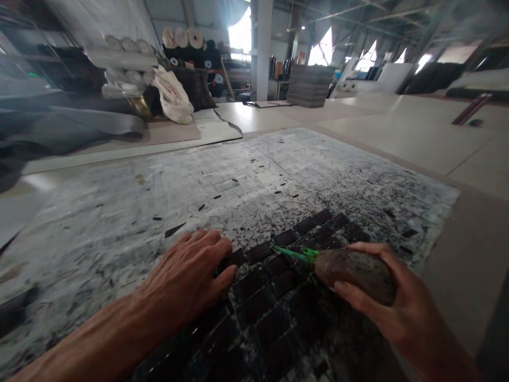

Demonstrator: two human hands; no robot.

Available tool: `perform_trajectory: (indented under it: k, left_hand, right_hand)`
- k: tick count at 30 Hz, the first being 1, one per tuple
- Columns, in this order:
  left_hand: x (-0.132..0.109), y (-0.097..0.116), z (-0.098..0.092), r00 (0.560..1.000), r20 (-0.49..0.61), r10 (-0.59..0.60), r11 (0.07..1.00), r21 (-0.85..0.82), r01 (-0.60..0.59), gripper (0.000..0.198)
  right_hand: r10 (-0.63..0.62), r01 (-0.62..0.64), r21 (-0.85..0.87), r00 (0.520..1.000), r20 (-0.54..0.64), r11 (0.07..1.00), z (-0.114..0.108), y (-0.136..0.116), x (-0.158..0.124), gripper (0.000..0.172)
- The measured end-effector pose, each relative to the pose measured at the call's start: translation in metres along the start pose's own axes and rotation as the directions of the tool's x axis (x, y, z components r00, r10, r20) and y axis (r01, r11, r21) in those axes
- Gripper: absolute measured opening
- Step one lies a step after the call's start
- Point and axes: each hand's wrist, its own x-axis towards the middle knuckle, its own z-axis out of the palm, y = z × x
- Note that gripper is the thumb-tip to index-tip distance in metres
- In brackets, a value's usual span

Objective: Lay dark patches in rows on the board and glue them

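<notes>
Left forearm stretches out, hand flat with grip open on a dark gridded sheet; right hand's grip closes around a brown green-tipped tool.

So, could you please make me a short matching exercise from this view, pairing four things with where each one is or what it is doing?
Things:
1. left hand
2. right hand
3. white sack
4. stacked grey sheets

States:
A. piled in the far background
B. gripping a brown handle with a green tip
C. resting at the edge of black squares
D. slumped near rolled fabric

Pairs: 1-C, 2-B, 3-D, 4-A
</notes>
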Motion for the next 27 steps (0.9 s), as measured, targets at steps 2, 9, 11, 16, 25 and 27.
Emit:
perform_trajectory:
  k: [2,9,11,16,25,27]
  left_hand:
    - [0.000,-0.001,0.001,1.000,0.001,0.007,1.000,0.005,-0.007,0.019]
    - [0.003,-0.002,0.000,1.000,0.022,0.018,1.000,-0.012,-0.017,0.018]
    - [0.003,-0.001,-0.004,0.999,0.044,0.018,1.000,-0.018,-0.018,0.021]
    - [0.003,0.001,-0.011,0.997,0.074,0.038,0.999,-0.038,-0.035,0.027]
    - [0.005,0.004,-0.019,0.994,0.107,0.031,1.000,0.003,-0.031,0.031]
    - [0.005,0.003,-0.018,0.992,0.120,0.040,0.999,0.009,-0.041,0.029]
  right_hand:
    - [-0.022,0.022,-0.008,1.000,0.015,1.000,-0.001,0.003,0.001,0.040]
    - [0.022,-0.021,0.010,0.999,-0.045,1.000,-0.001,-0.004,-0.001,0.041]
    - [0.022,-0.021,0.017,0.998,-0.067,1.000,-0.001,-0.005,-0.001,0.042]
    - [0.012,-0.012,0.004,0.998,-0.065,1.000,-0.001,-0.006,-0.001,0.038]
    - [0.022,-0.022,0.001,0.999,-0.049,1.000,-0.004,-0.006,0.000,0.039]
    - [0.016,-0.015,0.004,0.999,-0.040,1.000,-0.005,-0.002,0.002,0.039]
